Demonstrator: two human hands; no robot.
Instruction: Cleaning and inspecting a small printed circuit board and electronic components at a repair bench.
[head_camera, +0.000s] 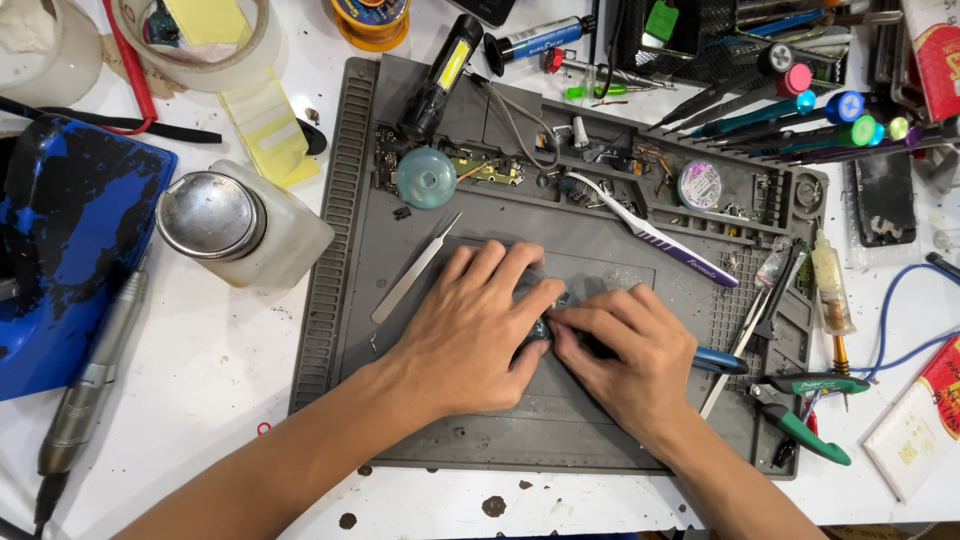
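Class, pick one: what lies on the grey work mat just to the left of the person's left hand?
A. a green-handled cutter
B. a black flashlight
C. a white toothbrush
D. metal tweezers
D: the metal tweezers lie slantwise on the grey work mat, just beside the left hand.
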